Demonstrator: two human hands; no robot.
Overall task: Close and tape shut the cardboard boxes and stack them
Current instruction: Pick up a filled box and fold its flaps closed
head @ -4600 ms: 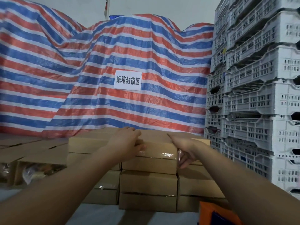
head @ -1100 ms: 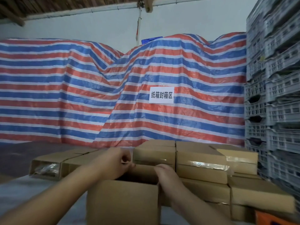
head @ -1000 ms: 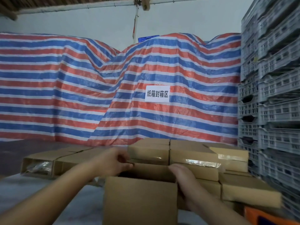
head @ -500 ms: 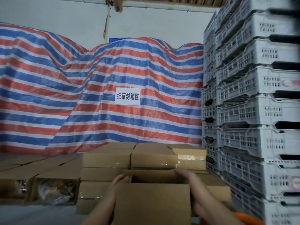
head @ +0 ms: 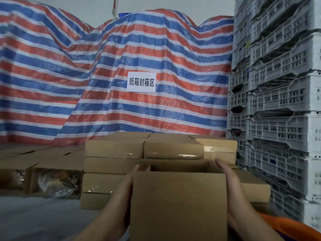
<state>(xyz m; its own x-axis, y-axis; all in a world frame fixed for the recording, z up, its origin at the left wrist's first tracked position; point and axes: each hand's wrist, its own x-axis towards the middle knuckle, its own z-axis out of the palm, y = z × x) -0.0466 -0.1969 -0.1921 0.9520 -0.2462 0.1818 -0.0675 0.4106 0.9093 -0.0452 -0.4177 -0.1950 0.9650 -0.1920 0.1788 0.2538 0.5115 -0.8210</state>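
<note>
Striped red-white-blue tarp (head: 156, 58) fills the background, with a paper sign (head: 141, 82) pinned to it and grey plastic crates (head: 278, 101) stacked up the right side. Up front is an open cardboard box (head: 179, 202), flaps not folded in yet, just in front of the pile of taped boxes (head: 144, 150). Left hand (head: 129, 181) and right hand (head: 227, 174) are flat against its two sides, fingers straight and pointing forward, squeezing it between the palms. My guess is that's to steady or carry it before closing. More untaped boxes (head: 52, 178) sit off to the left.
</note>
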